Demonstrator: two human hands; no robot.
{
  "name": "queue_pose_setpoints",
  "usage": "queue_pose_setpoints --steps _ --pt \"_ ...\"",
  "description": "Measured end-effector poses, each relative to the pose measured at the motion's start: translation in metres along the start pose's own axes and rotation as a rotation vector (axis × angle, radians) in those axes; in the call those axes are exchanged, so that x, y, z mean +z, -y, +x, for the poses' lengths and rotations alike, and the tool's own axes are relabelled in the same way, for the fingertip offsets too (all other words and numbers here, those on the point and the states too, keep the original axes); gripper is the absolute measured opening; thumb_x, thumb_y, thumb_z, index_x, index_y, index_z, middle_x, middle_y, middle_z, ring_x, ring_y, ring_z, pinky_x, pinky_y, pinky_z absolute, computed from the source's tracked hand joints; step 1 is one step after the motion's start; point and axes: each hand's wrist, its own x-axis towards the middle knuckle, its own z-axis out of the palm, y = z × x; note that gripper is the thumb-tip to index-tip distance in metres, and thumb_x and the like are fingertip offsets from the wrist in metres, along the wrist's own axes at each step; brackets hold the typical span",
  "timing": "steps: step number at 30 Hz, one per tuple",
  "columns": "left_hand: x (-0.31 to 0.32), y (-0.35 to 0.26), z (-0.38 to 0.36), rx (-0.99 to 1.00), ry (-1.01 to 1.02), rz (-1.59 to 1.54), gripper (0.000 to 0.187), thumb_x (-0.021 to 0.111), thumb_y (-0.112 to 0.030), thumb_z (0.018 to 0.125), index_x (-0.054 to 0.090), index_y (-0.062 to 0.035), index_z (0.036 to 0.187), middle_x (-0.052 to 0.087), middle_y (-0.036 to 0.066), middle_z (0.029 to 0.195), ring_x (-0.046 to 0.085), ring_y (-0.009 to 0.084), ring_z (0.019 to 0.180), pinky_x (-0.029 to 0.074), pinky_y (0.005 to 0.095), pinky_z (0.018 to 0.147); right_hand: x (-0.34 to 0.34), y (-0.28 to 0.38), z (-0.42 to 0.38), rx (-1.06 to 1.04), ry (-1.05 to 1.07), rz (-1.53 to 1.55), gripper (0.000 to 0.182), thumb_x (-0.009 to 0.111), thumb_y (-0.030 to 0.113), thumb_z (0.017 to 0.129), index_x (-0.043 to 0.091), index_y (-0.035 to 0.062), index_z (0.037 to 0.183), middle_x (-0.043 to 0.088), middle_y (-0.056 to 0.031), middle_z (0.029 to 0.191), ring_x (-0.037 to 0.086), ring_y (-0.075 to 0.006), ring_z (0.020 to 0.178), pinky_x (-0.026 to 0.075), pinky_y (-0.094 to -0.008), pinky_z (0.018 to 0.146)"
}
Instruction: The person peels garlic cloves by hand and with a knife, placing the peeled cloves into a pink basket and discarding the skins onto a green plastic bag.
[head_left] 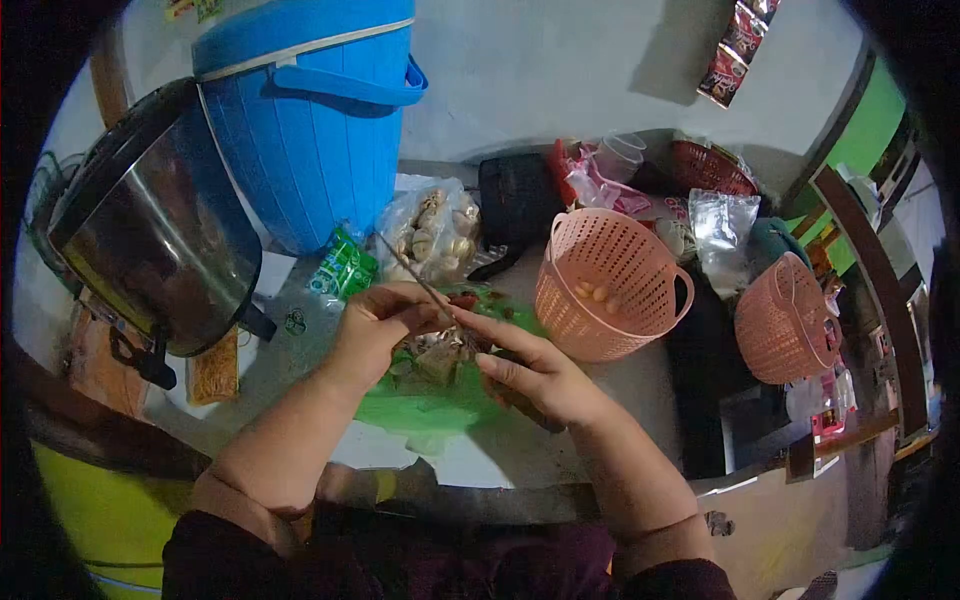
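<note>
My left hand (392, 318) is closed, its thumb and fingertips pinched at a small thing mostly hidden by the fingers. A thin, dark, knife-like strip (408, 268) slants up and left from between my hands. At its lower end my right hand (535, 372) is closed, with index finger and thumb around it. I cannot tell for certain whether it is a knife. Beneath both hands, a green plastic bag (425, 408) lies spread out with brownish scraps (437, 362) on it. To the right, a pink perforated basket (600, 325) holds several small pale yellow pieces (597, 292).
A clear bag of brownish round pieces (432, 232) lies beyond my hands, beside a green packet (345, 265). A tall blue lidded bucket (300, 140) and a dark pot (165, 225) stand left. Another pink basket (785, 322) is at right. Sachets (738, 55) hang on the wall.
</note>
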Motion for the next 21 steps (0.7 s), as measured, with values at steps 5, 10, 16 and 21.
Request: queue_pose_setpoints --steps 5,10,16,21 --pt "0.008 -0.007 -0.001 0.003 -0.003 0.012 0.009 0.060 0.002 0.087 0.066 -0.0029 0.090 0.068 0.007 0.090 0.066 0.0174 0.083 0.056 0.0325 0.075 -0.001 0.000 0.000 0.045 0.023 0.269 0.053 0.051 0.014 0.096 0.033 0.0036 0.145 0.051 -0.0035 0.095 0.052 -0.0130 0.070 0.044 -0.0258 0.058" --pt "0.003 -0.002 0.000 -0.051 -0.004 -0.030 0.011 0.062 0.000 0.086 0.066 -0.0047 0.094 0.068 0.006 0.093 0.066 0.0170 0.086 0.056 0.0310 0.076 -0.003 -0.005 0.001 0.030 0.026 0.387 0.053 0.053 0.015 0.095 0.034 0.0031 0.144 0.052 -0.0043 0.098 0.054 -0.0151 0.065 0.045 -0.0270 0.055" --pt "0.008 -0.004 -0.001 -0.092 -0.022 -0.102 0.020 0.059 -0.002 0.089 0.061 -0.0046 0.109 0.066 0.009 0.105 0.066 0.0202 0.095 0.056 0.0356 0.083 -0.002 -0.003 0.002 0.031 -0.031 0.321 0.051 0.050 0.016 0.098 0.034 0.0123 0.146 0.053 0.0007 0.084 0.049 -0.0086 0.066 0.042 -0.0231 0.058" --pt "-0.001 0.005 0.001 -0.162 0.064 -0.103 0.026 0.053 -0.001 0.092 0.057 -0.0009 0.118 0.064 0.012 0.111 0.064 0.0237 0.102 0.054 0.0374 0.091 0.002 -0.013 0.007 -0.051 -0.159 0.015 0.050 0.052 0.015 0.098 0.037 0.0146 0.145 0.055 0.0019 0.094 0.046 -0.0056 0.069 0.039 -0.0204 0.059"
